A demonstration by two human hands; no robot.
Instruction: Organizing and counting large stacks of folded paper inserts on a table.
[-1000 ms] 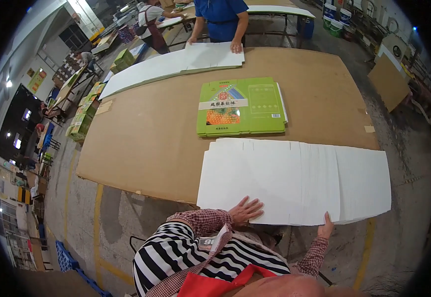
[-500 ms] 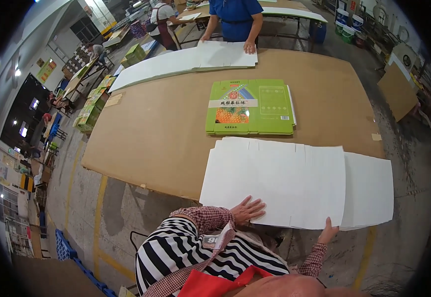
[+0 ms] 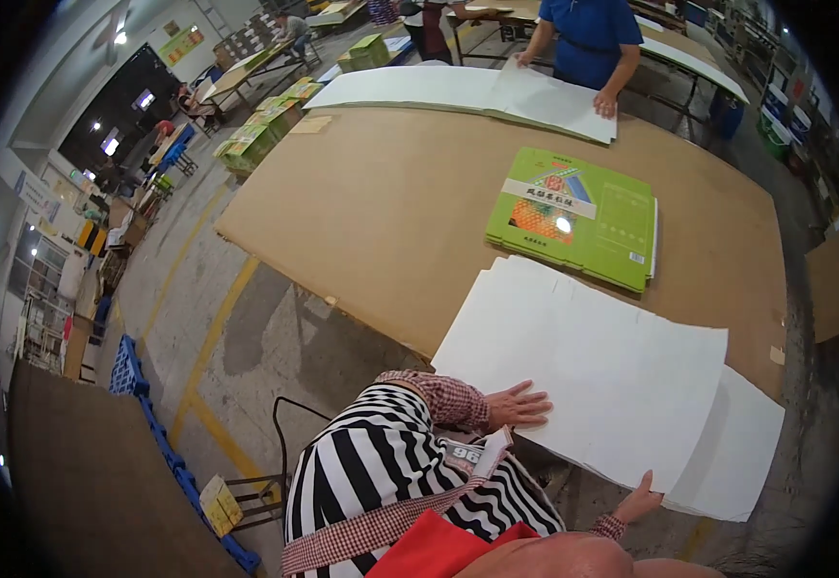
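White cardboard sheets (image 3: 593, 356) lie in a stack at the near edge of the table, partly overhanging it. My left hand (image 3: 519, 406) rests flat on their near left part, fingers spread. At the near right corner my right hand (image 3: 639, 500) grips the sheet edge, thumb on top and the other fingers hidden underneath. A second batch of white sheets (image 3: 745, 438) sticks out from below on the right. Just beyond the white stack lies a pile of flat green printed cartons (image 3: 617, 226) with a pineapple picture.
The brown-topped table (image 3: 361, 202) spreads away to the left. Across it, a person in a blue top (image 3: 588, 43) handles a long row of white sheets (image 3: 410, 89). Green cartons (image 3: 260, 135) stand stacked on the left; a blue pallet (image 3: 130, 371) is on the floor.
My view has turned, so the table now appears tilted and farther right. Both hands keep their places on the white stack. The person opposite has raised part of a white sheet.
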